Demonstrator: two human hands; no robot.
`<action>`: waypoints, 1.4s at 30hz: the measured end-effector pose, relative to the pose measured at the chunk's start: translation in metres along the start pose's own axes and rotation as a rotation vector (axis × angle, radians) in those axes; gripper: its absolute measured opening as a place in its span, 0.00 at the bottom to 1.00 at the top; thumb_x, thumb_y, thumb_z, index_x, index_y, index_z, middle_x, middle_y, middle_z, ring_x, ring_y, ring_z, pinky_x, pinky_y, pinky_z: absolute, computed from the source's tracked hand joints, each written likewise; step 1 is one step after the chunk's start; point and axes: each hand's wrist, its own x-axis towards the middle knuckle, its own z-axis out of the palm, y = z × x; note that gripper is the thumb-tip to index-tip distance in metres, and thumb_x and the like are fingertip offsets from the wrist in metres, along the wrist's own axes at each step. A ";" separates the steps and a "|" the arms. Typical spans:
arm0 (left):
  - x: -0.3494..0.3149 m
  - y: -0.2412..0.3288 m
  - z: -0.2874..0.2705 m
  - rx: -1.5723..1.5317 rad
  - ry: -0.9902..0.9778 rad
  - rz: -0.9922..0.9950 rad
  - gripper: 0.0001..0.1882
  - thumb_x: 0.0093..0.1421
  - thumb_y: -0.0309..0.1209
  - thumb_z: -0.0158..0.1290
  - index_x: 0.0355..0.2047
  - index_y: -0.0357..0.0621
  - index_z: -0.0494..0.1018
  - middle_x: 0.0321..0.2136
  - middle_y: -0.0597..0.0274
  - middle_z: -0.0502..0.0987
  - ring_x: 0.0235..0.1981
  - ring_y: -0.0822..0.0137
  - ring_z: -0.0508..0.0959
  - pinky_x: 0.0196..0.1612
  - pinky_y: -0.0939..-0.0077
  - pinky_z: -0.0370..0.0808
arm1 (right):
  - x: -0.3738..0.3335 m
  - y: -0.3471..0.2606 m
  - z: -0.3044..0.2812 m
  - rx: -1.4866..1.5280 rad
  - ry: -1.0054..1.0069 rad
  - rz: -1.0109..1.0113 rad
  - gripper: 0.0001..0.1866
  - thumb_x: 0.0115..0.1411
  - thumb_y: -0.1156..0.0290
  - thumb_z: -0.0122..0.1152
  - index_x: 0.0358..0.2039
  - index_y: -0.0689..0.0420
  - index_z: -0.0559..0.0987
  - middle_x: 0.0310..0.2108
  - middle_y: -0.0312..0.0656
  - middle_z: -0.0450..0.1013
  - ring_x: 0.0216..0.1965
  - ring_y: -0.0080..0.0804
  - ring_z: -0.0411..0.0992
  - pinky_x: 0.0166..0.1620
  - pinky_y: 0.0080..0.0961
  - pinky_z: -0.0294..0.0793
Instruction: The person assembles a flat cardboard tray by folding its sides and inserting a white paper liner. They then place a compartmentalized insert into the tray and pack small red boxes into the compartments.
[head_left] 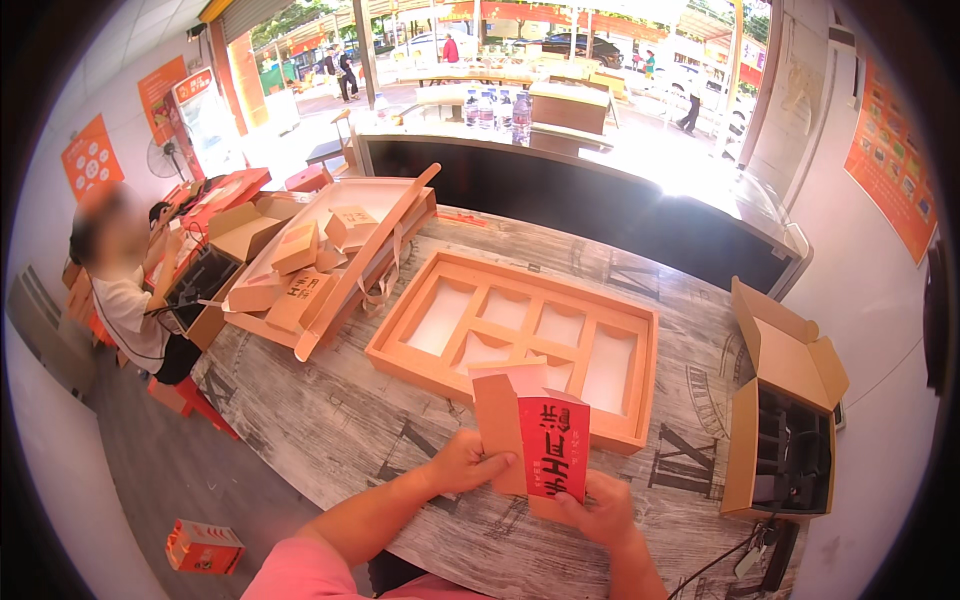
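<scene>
Red-fronted, the small carton (pixel 556 445) is being held up at the lower centre of the head view, pinched at its left side by the left hand (pixel 462 463) and at its lower right by the right hand (pixel 604 508), probably so that its panels are being steadied. Mid-frame, the compartment tray (pixel 647 370) is being supported flat by the table (pixel 350 415), seemingly for easy reach.

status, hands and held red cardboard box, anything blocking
Left hand, right hand gripping red-and-tan cardboard box; orange compartmented cardboard tray just beyond; no obstruction visible.
</scene>
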 end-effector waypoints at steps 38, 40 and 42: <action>-0.001 0.002 0.011 0.028 -0.106 -0.134 0.14 0.72 0.26 0.58 0.56 0.39 0.80 0.42 0.59 0.87 0.42 0.75 0.82 0.47 0.74 0.79 | -0.005 0.003 0.005 -0.041 0.137 0.054 0.09 0.63 0.78 0.70 0.45 0.60 0.84 0.36 0.47 0.83 0.32 0.40 0.81 0.36 0.31 0.78; -0.002 0.002 0.010 0.009 -0.111 -0.157 0.14 0.72 0.25 0.57 0.56 0.39 0.80 0.43 0.61 0.87 0.42 0.75 0.81 0.46 0.74 0.79 | -0.004 0.002 0.006 -0.042 0.164 -0.010 0.10 0.63 0.78 0.70 0.45 0.60 0.84 0.37 0.49 0.83 0.32 0.44 0.81 0.36 0.32 0.79; -0.002 0.001 0.010 0.001 -0.115 -0.161 0.13 0.72 0.25 0.57 0.55 0.39 0.81 0.42 0.62 0.86 0.42 0.76 0.80 0.46 0.75 0.79 | -0.003 0.001 0.007 -0.036 0.179 -0.042 0.11 0.62 0.78 0.71 0.45 0.60 0.84 0.37 0.49 0.83 0.33 0.45 0.81 0.36 0.33 0.79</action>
